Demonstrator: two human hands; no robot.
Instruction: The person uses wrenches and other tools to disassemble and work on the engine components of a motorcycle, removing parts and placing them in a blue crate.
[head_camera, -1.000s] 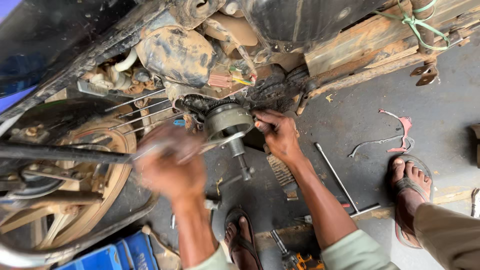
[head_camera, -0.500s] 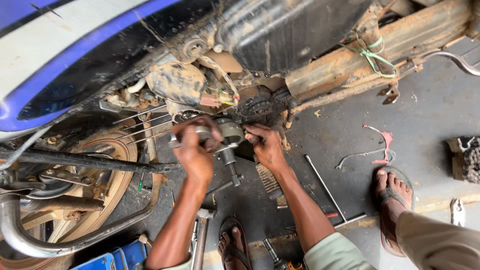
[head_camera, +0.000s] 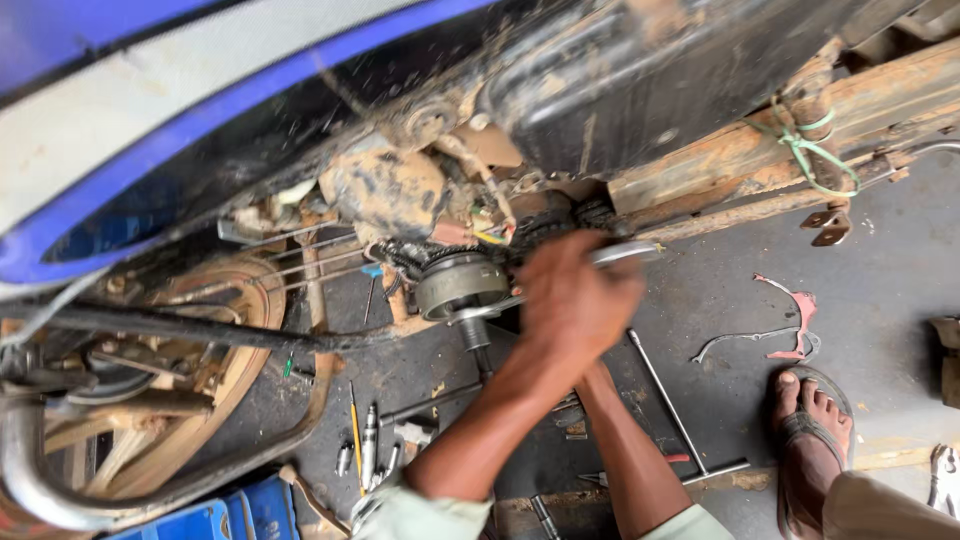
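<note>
Below, the underside of a blue and white motorcycle body (head_camera: 150, 110) fills the upper half of the head view, with its mud-caked engine casing (head_camera: 385, 190) at centre. Just beneath the casing sits a round grey metal clutch drum (head_camera: 460, 283) with a short dark shaft (head_camera: 477, 340) projecting downward from it. The left hand (head_camera: 575, 300), blurred, is closed around a bright metal wrench (head_camera: 620, 254); the wrench's shank runs from the hand's upper right across to the drum's lower edge, where its tip appears to meet the hub. The left forearm crosses over the right forearm (head_camera: 625, 450), whose hand lies hidden behind the left one, so whether it is open or closed cannot be told.

To the left stands a spoked wheel with a rust-brown rim (head_camera: 265, 330), crossed by a dark horizontal frame tube (head_camera: 190, 328). A curved chrome pipe (head_camera: 40, 480) bends through the lower left corner. On the grey concrete floor (head_camera: 880, 260) lie a long steel T-handle bar (head_camera: 670, 405), a row of small screwdriver-like tools (head_camera: 365, 445), and a torn reddish gasket (head_camera: 795, 315). A sandalled foot (head_camera: 810, 430) rests on the floor at right. A rusty brown beam (head_camera: 760, 165) tied with green cord (head_camera: 805, 150) spans the upper right.
</note>
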